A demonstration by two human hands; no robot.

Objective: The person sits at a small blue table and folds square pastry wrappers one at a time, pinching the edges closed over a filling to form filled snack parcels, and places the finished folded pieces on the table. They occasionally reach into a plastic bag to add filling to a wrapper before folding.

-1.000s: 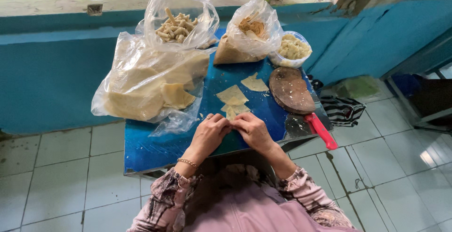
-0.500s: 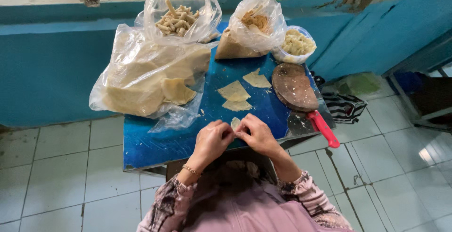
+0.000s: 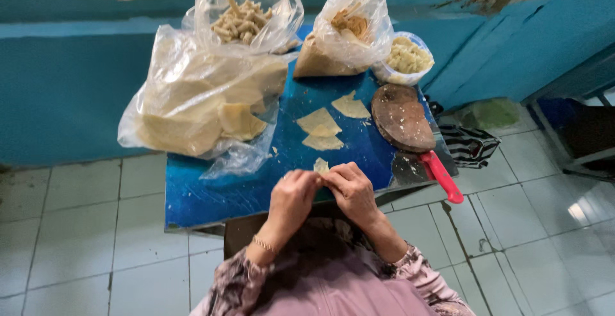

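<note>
1. Left hand (image 3: 291, 195): over the near edge of the blue desk (image 3: 211, 194), fingers (image 3: 306, 178) curled together and pinched on a small pale dough wrapper (image 3: 321, 165).
2. Right hand (image 3: 352, 191): touching the left hand, fingers bent inward and pinched on the same wrapper.
3. Dough wrapper: held between the fingertips of both hands; only its upper corner shows above them, the rest hidden.
4. Loose wrappers (image 3: 319, 124): three flat pieces lying on the desk just beyond the hands.
5. Large clear bag of wrappers (image 3: 192, 108): left part of the desk.
6. Bag of rolled pieces (image 3: 243, 18): far left.
7. Bag with filling (image 3: 343, 37) and small tub (image 3: 407, 56): far right.
8. Round wooden board (image 3: 400, 117): right edge, beside a knife with red handle (image 3: 442, 175).
</note>
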